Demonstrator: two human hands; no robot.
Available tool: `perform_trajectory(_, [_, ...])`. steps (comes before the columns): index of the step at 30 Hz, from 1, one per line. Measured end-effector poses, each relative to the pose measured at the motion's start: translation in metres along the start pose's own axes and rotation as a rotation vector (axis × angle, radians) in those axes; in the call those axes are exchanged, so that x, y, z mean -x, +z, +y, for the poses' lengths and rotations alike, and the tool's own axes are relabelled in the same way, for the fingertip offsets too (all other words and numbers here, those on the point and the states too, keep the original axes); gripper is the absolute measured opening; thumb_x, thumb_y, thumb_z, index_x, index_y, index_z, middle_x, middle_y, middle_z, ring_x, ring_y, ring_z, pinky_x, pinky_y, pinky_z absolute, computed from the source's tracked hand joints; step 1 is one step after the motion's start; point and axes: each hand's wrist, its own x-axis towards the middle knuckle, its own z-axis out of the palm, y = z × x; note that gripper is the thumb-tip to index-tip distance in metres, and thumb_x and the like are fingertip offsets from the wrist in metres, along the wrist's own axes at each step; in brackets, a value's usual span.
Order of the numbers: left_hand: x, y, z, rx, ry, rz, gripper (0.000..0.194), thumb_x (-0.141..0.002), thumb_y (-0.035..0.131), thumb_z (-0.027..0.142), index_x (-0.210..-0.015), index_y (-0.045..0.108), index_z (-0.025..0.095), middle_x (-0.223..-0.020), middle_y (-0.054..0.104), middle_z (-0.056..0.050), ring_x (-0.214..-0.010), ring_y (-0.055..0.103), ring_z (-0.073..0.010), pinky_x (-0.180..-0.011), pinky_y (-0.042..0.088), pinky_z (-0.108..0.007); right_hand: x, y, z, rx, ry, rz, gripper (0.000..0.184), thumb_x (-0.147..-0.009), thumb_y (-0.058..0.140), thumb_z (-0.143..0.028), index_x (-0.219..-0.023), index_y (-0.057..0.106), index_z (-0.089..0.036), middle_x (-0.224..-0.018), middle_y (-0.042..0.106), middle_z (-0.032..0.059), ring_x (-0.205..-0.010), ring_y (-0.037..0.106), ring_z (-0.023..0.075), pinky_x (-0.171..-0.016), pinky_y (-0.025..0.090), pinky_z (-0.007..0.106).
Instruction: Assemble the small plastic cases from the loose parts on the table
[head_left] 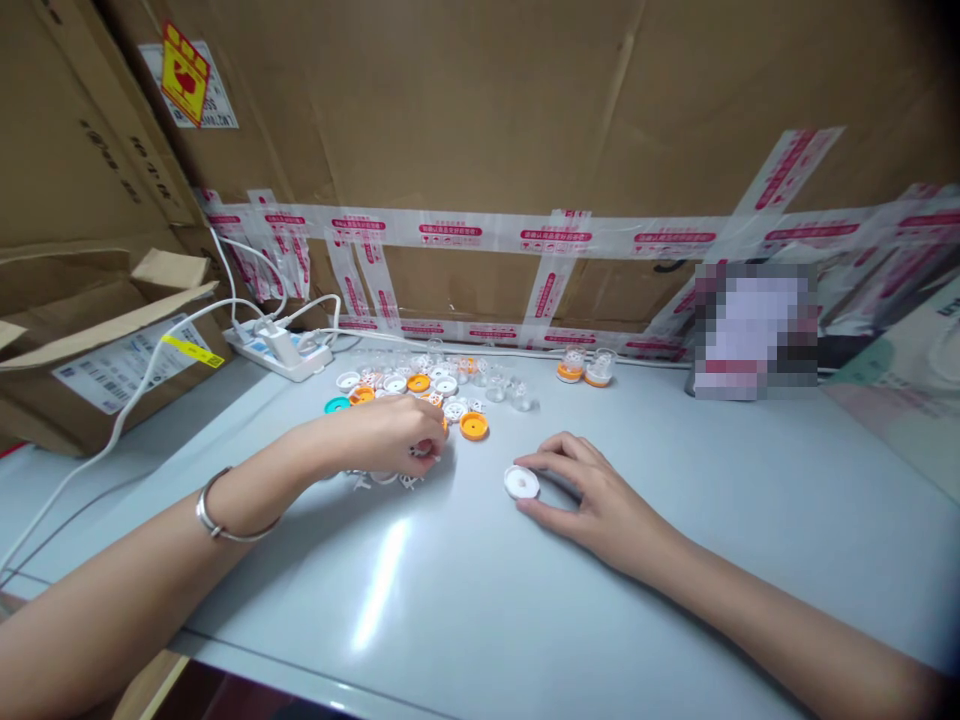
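Note:
My right hand point(581, 490) holds a round white plastic base point(521, 483) by its rim, thumb on one side and fingers on the other, flat on the table. My left hand point(409, 435) is closed in a pinch at the front of a pile of parts. A small white plastic piece seems to poke out from its fingertips; most of it is hidden. Around this hand lie orange bases point(474, 427), a teal base point(337, 405), white bases point(349, 381), small white branching pieces point(361, 481) and clear domes point(523, 396).
Two domed pieces on orange point(570, 372) and white-and-orange point(598, 376) bases stand at the back. A power strip point(289, 350) with white cables sits left, beside an open cardboard box point(112, 360). Large taped cardboard point(465, 120) walls the back. A blurred-out object point(750, 335) stands right.

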Motion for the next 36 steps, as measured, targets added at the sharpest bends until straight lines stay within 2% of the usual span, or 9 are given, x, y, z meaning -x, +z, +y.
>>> perform_trajectory(5, [-0.006, 0.006, 0.007, 0.196, 0.029, 0.036, 0.017, -0.071, 0.054, 0.01, -0.083, 0.064, 0.018, -0.077, 0.058, 0.0, -0.07, 0.053, -0.0114, -0.066, 0.041, -0.021, 0.0, 0.0, 0.0, -0.014, 0.006, -0.021, 0.025, -0.077, 0.062, -0.029, -0.102, 0.064, -0.026, -0.096, 0.057, 0.0053, -0.095, 0.055, 0.0225, -0.086, 0.044, 0.041])
perform_trajectory(10, [-0.023, 0.012, 0.022, 0.304, 0.099, 0.045, 0.019, -0.071, 0.056, 0.01, -0.086, 0.064, 0.017, -0.078, 0.057, -0.001, -0.069, 0.054, -0.0103, -0.064, 0.042, -0.02, 0.0, 0.0, 0.001, -0.025, -0.015, -0.022, 0.026, -0.076, 0.064, -0.026, -0.101, 0.065, -0.026, -0.094, 0.057, 0.0044, -0.092, 0.056, 0.0214, -0.085, 0.045, 0.038])
perform_trajectory(20, [-0.047, 0.027, 0.027, 0.221, 0.168, 0.17, 0.017, -0.068, 0.06, 0.01, -0.084, 0.066, 0.014, -0.076, 0.06, -0.002, -0.069, 0.056, -0.0119, -0.068, 0.043, -0.022, 0.0, 0.002, 0.002, -0.023, -0.037, -0.016, 0.024, -0.075, 0.065, -0.029, -0.099, 0.065, -0.027, -0.095, 0.058, 0.0048, -0.092, 0.055, 0.0222, -0.083, 0.045, 0.039])
perform_trajectory(24, [-0.048, 0.031, 0.027, 0.197, 0.183, 0.182, 0.017, -0.072, 0.06, 0.011, -0.087, 0.067, 0.013, -0.077, 0.061, -0.003, -0.069, 0.057, -0.0124, -0.068, 0.044, -0.023, -0.001, 0.002, 0.001, -0.042, -0.021, -0.035, 0.025, -0.076, 0.065, -0.029, -0.1, 0.064, -0.025, -0.096, 0.057, 0.0053, -0.093, 0.054, 0.0222, -0.085, 0.044, 0.039])
perform_trajectory(30, [-0.047, 0.025, 0.029, 0.218, 0.179, 0.177, 0.015, -0.083, 0.056, 0.014, -0.092, 0.067, 0.013, -0.08, 0.062, -0.006, -0.076, 0.058, -0.0139, -0.072, 0.044, -0.024, -0.002, 0.001, 0.003, -0.08, 0.014, -0.069, 0.028, -0.076, 0.065, -0.032, -0.104, 0.064, -0.027, -0.098, 0.056, 0.0045, -0.095, 0.055, 0.0218, -0.088, 0.043, 0.04])
perform_trajectory(36, [-0.032, 0.03, 0.025, 0.252, 0.178, 0.29, 0.018, -0.088, 0.05, 0.019, -0.093, 0.066, 0.013, -0.081, 0.061, -0.007, -0.078, 0.057, -0.0142, -0.072, 0.044, -0.025, 0.0, -0.001, 0.004, -0.097, 0.068, -0.086, 0.031, -0.076, 0.066, -0.036, -0.105, 0.066, -0.028, -0.097, 0.055, 0.004, -0.096, 0.055, 0.0222, -0.089, 0.043, 0.039])
